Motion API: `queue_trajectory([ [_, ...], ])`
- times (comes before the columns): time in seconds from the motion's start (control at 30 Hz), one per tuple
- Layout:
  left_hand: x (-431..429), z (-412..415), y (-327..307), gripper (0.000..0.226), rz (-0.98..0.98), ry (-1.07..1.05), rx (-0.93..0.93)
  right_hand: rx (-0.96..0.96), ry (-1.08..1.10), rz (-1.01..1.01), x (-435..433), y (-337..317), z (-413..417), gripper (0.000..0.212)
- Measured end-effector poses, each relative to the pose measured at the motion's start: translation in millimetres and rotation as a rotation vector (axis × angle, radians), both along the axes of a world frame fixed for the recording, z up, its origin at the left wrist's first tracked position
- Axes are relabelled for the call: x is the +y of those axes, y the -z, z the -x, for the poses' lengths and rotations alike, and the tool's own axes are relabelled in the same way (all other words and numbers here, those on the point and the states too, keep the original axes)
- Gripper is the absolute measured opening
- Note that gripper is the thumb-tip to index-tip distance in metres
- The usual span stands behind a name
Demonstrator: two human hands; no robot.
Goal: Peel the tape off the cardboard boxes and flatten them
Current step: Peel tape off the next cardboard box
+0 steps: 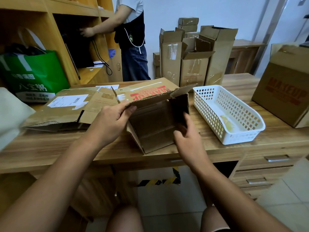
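Observation:
An open brown cardboard box (155, 124) lies on its side at the front edge of the wooden desk (66, 148), its mouth facing me. My left hand (113, 119) pinches the box's upper flap at its left corner. My right hand (187, 133) grips the box's right wall, fingers curled inside the opening. Behind it lie flattened boxes: one with red MAKEUP print (148, 91) and one with a white shipping label (66, 106). No tape shows on the held box.
A white plastic basket (234, 131) with crumpled tape inside stands right of the box. A MAKEUP carton (284, 91) stands far right. Several upright open boxes (194, 56) stand behind. A green bag (33, 76) sits left. A person (132, 39) reaches into shelves.

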State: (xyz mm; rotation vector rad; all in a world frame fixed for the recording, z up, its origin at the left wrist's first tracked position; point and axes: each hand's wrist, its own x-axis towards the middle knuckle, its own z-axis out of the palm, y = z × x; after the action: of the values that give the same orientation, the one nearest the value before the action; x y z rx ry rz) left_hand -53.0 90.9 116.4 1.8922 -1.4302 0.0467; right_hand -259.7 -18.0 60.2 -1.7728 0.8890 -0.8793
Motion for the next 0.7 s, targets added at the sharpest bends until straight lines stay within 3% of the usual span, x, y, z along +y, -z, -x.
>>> queue_trajectory([
  [0.2, 10, -4, 2, 0.041, 0.005, -0.037, -0.028, -0.155, 0.189, -0.14, -22, 1, 15, 0.067],
  [0.3, 18, -10, 6, 0.047, 0.004, 0.003, -0.012, -0.178, 0.242, -0.093, -32, -2, 18, 0.039],
  [0.37, 23, -19, 10, 0.049, -0.022, 0.006, -0.008, -0.167, 0.312, 0.029, -33, -7, 19, 0.02],
  [0.5, 36, -31, 25, 0.041, -0.043, 0.059, 0.019, -0.195, 0.332, 0.392, -33, -25, 22, 0.019],
  [0.57, 43, -31, 31, 0.041, -0.058, 0.09, 0.057, -0.103, 0.229, 0.452, -38, -36, 16, 0.018],
  [0.7, 44, -54, 58, 0.082, -0.093, 0.15, 0.228, 0.257, -0.046, 0.477, -60, -41, -6, 0.038],
])
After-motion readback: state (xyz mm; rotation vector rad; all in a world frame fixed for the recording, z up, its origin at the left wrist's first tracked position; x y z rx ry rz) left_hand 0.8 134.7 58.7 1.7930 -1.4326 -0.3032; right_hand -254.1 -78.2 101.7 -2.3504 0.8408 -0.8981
